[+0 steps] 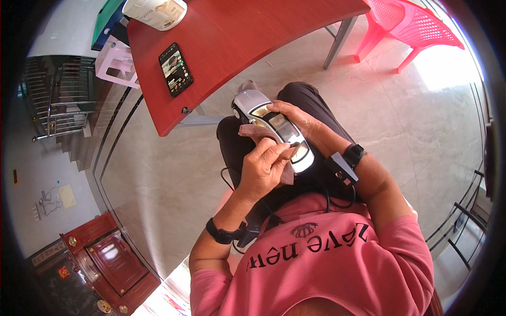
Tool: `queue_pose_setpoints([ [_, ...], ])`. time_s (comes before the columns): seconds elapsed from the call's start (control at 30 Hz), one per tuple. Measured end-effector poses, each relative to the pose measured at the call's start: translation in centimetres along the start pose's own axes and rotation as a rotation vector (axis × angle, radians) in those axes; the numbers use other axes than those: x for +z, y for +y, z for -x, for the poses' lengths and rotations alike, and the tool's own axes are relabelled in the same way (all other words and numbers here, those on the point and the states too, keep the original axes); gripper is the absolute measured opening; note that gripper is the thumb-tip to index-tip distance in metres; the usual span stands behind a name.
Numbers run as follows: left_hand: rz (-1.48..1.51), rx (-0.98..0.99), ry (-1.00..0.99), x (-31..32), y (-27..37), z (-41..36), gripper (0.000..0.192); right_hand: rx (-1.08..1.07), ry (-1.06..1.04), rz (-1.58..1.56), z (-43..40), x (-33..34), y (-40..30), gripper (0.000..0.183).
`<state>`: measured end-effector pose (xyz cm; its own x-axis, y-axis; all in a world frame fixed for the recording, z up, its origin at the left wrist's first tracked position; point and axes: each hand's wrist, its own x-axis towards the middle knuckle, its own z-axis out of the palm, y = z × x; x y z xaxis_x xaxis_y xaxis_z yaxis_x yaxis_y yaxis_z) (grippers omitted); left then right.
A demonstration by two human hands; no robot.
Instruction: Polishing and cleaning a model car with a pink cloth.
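On my lap lies a silver model car (285,127) with a dark roof panel and clear windows, tilted across my dark trousers. The fingers and thumb of my right hand (298,118) grip its right side, near the windscreen end. A brown cloth (257,133) is pinched in my left hand (264,168). The cloth lies along the car's left side, and a fold of it touches the window at the end nearer my body. Part of the car's left side is hidden behind the cloth and my hand.
Ahead is a red table (237,27) bearing a smartphone (176,70) with a lit screen and a paper tub (158,14). A pink plastic chair (411,25) stands far right, a pale pink stool (116,65) at left. Cabled devices (342,169) are strapped at my wrists.
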<state>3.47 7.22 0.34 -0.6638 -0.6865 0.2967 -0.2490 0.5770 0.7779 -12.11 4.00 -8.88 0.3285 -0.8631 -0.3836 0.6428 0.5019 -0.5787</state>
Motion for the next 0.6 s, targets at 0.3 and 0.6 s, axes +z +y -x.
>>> queue_pose_setpoints([
  [0.3, -0.040, -0.083, 0.071, -0.4, -0.7, 0.0, 0.025, 0.055, -0.030, -0.047, 0.1, 0.1, 0.1, 0.032],
  [0.6, -0.083, -0.146, 0.145, -0.7, -1.0, -0.2, 0.020, 0.061, -0.089, -0.015, 0.3, 0.0, 0.0, 0.029],
])
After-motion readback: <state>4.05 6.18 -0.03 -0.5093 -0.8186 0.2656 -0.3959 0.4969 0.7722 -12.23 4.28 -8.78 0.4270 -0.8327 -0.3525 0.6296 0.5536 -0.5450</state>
